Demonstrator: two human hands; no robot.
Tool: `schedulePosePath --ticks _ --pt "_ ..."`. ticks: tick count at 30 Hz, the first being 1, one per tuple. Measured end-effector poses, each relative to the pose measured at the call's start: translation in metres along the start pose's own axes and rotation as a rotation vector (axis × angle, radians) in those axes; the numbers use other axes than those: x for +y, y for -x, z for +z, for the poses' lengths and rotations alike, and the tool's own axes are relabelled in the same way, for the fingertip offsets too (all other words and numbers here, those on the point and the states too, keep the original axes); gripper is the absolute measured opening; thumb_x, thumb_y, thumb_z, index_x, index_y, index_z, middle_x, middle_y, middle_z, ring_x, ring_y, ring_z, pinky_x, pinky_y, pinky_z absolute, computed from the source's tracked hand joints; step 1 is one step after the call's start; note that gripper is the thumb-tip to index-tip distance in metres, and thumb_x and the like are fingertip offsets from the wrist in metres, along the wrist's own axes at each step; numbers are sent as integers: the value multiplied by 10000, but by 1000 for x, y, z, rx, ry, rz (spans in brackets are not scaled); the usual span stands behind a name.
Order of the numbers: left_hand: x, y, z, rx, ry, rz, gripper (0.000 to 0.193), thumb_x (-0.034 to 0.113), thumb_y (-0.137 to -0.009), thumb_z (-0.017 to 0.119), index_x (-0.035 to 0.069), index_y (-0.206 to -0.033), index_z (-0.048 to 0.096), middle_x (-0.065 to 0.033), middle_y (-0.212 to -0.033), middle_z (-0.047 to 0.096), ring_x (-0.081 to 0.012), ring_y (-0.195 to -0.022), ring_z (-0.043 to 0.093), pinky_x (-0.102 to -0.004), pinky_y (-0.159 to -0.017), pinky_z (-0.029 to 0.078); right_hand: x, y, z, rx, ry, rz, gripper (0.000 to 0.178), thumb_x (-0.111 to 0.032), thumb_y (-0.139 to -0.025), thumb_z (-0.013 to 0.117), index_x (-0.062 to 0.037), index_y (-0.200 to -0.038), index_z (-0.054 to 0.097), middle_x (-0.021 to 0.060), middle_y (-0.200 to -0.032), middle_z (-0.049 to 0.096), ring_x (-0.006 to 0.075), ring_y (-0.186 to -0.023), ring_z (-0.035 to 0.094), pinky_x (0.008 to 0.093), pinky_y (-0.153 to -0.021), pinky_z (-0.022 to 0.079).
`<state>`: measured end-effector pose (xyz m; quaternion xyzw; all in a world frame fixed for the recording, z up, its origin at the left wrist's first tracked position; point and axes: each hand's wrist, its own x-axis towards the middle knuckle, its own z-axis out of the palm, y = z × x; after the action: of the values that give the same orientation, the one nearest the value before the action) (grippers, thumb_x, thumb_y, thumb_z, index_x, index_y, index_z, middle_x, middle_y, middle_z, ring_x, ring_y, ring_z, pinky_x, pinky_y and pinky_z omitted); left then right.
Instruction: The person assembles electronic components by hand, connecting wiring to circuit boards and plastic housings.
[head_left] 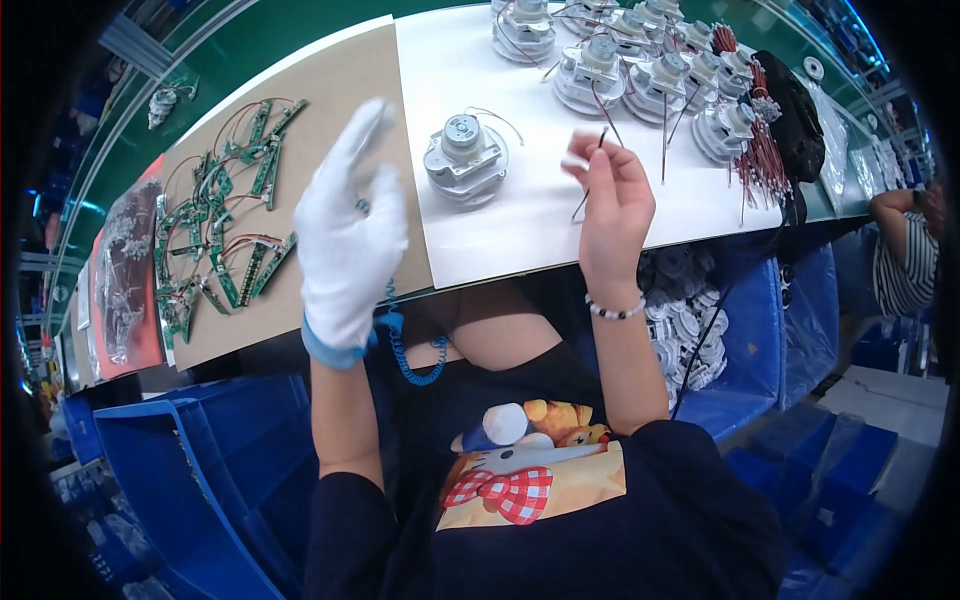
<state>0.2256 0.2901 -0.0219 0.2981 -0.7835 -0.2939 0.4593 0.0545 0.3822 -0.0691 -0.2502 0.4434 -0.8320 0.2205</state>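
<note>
My left hand (352,240) wears a white glove and a blue wrist strap with a coiled cord. It hovers over the brown board, slightly blurred, with thumb and fingers apart and nothing visible in them. My bare right hand (615,195) pinches a thin dark wire (579,207) between thumb and fingers; one end sticks up above the fingertips and the other hangs below. Between my hands, a white motor unit (464,165) with a grey round motor on top sits on the white sheet, a thin wire curving off its back.
Green circuit boards with wires (235,215) lie on the brown board at left. Several similar motor units (655,80) crowd the back right, beside a bundle of red-brown wires (765,165). A blue bin (745,340) with white plastic parts (685,325) stands below the table edge. Another person's arm (890,225) shows far right.
</note>
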Motion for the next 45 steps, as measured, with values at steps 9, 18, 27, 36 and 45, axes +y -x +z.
schedulePosePath --ticks 9,18,27,36,45 --pt "-24 -8 27 -399 111 -165 542 151 -728 706 61 -1213 482 -126 -1064 588 -208 -971 579 -298 -823 457 6 26 14 -195 328 325 67 -30 -780 611 37 -780 610 15 -633 585 22 -539 514 147 -486 406" --pt "-25 -7 32 -386 82 -172 540 169 -729 713 68 -1209 488 -113 -1029 606 -187 -924 587 -290 -775 469 14 16 15 -207 380 244 81 -29 -743 624 51 -754 633 32 -587 597 24 -500 505 158 -455 393" --pt "-23 -6 36 -372 112 -145 556 162 -724 717 64 -1217 478 -116 -1044 603 -191 -939 582 -291 -784 463 15 11 17 -223 358 252 95 -34 -725 619 60 -719 627 18 -547 576 20 -476 484 162 -443 379" --pt "-26 -13 41 -419 74 -134 556 158 -699 730 59 -1193 497 -124 -1014 614 -208 -944 588 -296 -801 459 5 3 20 -219 280 340 94 -30 -744 614 63 -730 618 24 -591 584 19 -478 480 154 -432 376" --pt "-25 -15 32 -418 -75 0 533 191 -724 687 56 -1198 483 -168 -982 612 -312 -881 609 -344 -774 480 7 3 21 -211 369 359 118 -88 -817 583 24 -805 617 28 -603 582 31 -401 442 170 -342 343"
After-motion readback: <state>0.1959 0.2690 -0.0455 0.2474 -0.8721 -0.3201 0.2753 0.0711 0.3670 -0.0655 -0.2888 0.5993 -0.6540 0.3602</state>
